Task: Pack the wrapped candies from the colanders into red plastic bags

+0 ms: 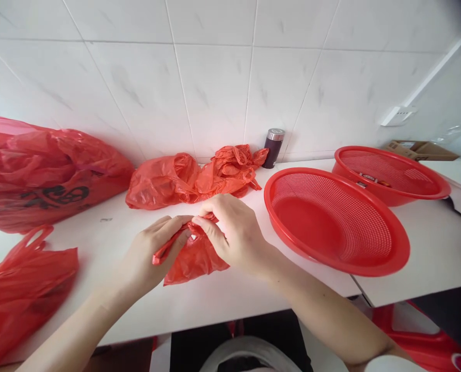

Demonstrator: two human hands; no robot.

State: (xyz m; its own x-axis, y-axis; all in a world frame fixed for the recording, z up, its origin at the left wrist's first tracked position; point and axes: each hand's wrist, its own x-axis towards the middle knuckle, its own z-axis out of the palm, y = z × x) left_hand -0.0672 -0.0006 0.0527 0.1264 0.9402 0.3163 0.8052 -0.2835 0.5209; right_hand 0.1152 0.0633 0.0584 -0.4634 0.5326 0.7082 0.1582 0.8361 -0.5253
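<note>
A small red plastic bag (200,258) hangs between my hands, just over the white table (215,310). My left hand (153,248) is closed on the bag's twisted top, with a rolled end sticking out below the fingers. My right hand (232,235) pinches the same gathered top from the other side, thumb against fingers. What the bag contains, if anything, cannot be made out. Behind my hands lie a filled red plastic bag (160,181) and a crumpled red plastic bag (230,170), touching each other.
Two red plastic baskets stand at the right, a near basket (311,217) and a far basket (393,173) with small items inside. A dark thermos (273,149) stands by the tiled wall. At left are a large stuffed red bag (48,175) and another red bag (29,289).
</note>
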